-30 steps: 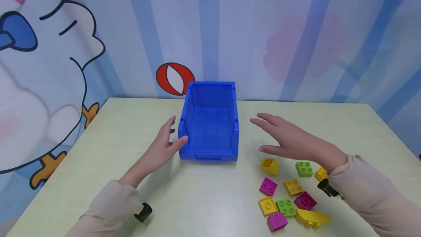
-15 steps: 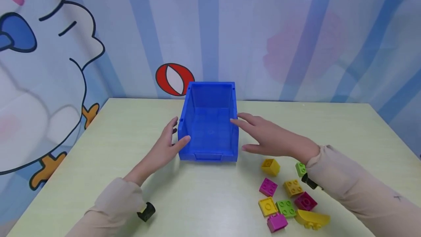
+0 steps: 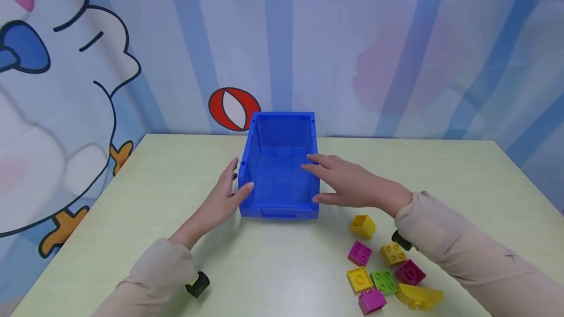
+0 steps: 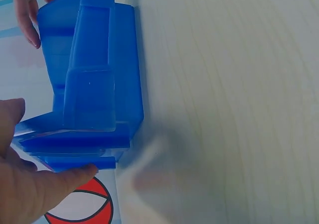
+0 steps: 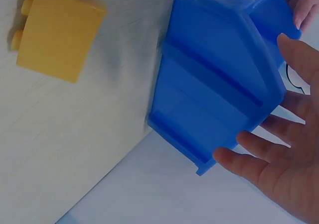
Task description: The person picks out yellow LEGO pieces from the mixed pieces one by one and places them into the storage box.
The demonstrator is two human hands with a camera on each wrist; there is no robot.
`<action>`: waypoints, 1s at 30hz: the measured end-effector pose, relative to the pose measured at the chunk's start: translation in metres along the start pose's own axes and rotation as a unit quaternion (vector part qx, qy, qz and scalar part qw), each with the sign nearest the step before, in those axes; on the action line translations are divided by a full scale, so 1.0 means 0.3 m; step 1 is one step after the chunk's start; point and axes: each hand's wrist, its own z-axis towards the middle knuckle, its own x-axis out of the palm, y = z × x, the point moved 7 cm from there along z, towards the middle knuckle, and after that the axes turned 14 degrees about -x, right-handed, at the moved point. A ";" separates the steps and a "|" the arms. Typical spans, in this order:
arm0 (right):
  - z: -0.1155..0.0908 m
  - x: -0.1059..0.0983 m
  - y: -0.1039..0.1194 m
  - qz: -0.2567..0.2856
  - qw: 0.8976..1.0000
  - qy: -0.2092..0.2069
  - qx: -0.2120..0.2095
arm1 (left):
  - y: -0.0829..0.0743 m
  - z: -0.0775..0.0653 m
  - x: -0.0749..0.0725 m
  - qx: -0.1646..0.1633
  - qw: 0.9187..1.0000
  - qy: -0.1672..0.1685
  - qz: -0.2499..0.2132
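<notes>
A blue plastic storage bin (image 3: 279, 212), with its low front toward me, stands at the middle of the table. Along its left wall lies my left hand (image 3: 220, 202), thumb over the front corner and fingers outside; in the left wrist view a fingertip (image 4: 89, 169) meets the outer wall. At the right wall, my right hand (image 3: 357, 182) has its fingers spread, and their tips reach over the rim. The right wrist view has these fingers (image 5: 239, 162) near the bin's edge, loosely extended; whether they press on it I cannot tell. Nothing lies inside the bin.
Several toy building bricks lie at front right: a yellow sloped brick (image 3: 363, 226) nearest the bin, a magenta brick (image 3: 360, 253), a green brick (image 3: 384, 282), and a yellow curved brick (image 3: 419, 297). My right sleeve (image 3: 445, 234) passes over this area. A printed backdrop (image 3: 335, 53) hangs behind the table.
My right hand has moved left from above the bricks to the bin's right rim, its sleeve now covering the farther bricks. My left hand has shifted slightly right. The bin stays put.
</notes>
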 end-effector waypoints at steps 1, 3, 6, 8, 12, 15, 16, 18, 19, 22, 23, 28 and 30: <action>0.002 0.002 -0.002 -0.001 1.000 0.001 0.000 | 0.001 0.001 0.001 0.001 1.000 0.001 0.001; 0.005 0.008 -0.007 -0.002 1.000 0.003 0.001 | 0.002 0.004 0.003 0.002 1.000 0.003 0.003; 0.011 0.013 -0.015 0.002 1.000 0.001 0.001 | 0.005 0.010 0.006 0.001 1.000 0.005 0.002; 0.015 0.016 -0.020 0.007 1.000 -0.002 0.002 | 0.007 0.013 0.007 0.002 1.000 0.007 -0.001; 0.025 0.017 -0.027 0.009 1.000 -0.010 -0.001 | 0.008 0.023 0.012 0.002 1.000 0.010 -0.009; 0.030 0.018 -0.029 0.004 1.000 -0.011 -0.002 | 0.009 0.027 0.016 -0.002 1.000 0.015 -0.017; 0.031 0.018 -0.030 0.001 1.000 -0.012 -0.002 | 0.009 0.027 0.017 -0.004 1.000 0.016 -0.021; 0.032 0.016 -0.030 0.000 1.000 -0.012 0.001 | 0.009 0.027 0.018 -0.007 0.999 0.018 -0.028; 0.032 0.014 -0.030 -0.001 1.000 -0.013 0.002 | 0.009 0.027 0.019 -0.008 0.999 0.018 -0.032; 0.034 0.008 -0.028 -0.003 1.000 -0.017 0.003 | 0.008 0.026 0.021 -0.013 0.999 0.019 -0.040; 0.035 0.006 -0.029 -0.004 1.000 -0.019 0.003 | 0.009 0.026 0.021 -0.016 0.999 0.019 -0.040; 0.041 -0.007 -0.029 -0.004 0.999 -0.046 -0.003 | 0.007 0.027 0.023 -0.029 0.998 0.024 -0.055; 0.042 -0.011 -0.032 0.001 0.998 -0.061 -0.002 | 0.006 0.029 0.023 -0.030 0.997 0.025 -0.064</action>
